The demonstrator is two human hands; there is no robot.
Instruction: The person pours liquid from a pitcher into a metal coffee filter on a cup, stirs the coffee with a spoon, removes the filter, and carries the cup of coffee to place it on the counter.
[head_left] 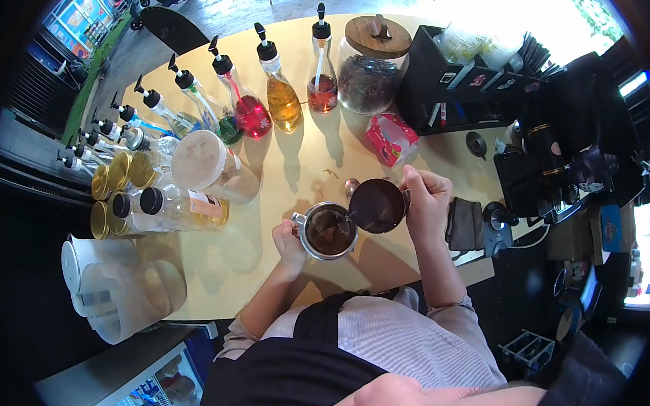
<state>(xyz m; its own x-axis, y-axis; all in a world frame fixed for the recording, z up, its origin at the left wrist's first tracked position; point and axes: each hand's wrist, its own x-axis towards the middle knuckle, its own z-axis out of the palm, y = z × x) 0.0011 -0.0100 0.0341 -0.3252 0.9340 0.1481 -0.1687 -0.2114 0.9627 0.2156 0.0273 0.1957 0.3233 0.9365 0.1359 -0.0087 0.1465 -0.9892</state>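
My left hand [289,244] is closed round the handle of a metal mug [329,256], which holds brown liquid. My right hand [428,198] grips the handle of a dark pitcher [378,206]. The pitcher is tilted to the left, its lip at the right rim of the mug. Something thin and bright shows at that lip; I cannot tell whether it is liquid running. Just behind the pitcher lies a small round metal piece [351,186], partly hidden by it.
Pump bottles [284,103] of coloured syrup line the table's far and left edges. A large plastic tub [200,158] and lidded jars stand left. Behind are a wooden-lidded glass jar [370,77], a pink packet [392,138] and a black organizer [436,82]. A dark cloth [464,224] lies right.
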